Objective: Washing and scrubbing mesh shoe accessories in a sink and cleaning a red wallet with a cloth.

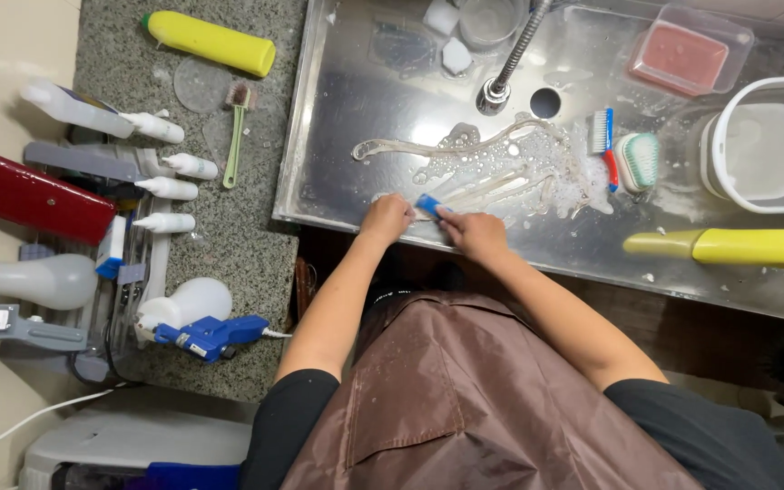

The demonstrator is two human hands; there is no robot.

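Both hands, left hand [386, 218] and right hand [474, 231], pinched a small blue object [427, 205] at the steel sink's [338, 136] front edge (foam [537, 177] and two brushes [623, 156] lay behind, nothing between).

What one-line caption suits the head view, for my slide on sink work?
Both hands, left and right, hold a small blue object over a wet, soapy steel sink, brushes nearby.

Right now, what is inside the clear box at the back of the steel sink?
The clear box holds a flat reddish block. What lies under that block is covered and cannot be seen.
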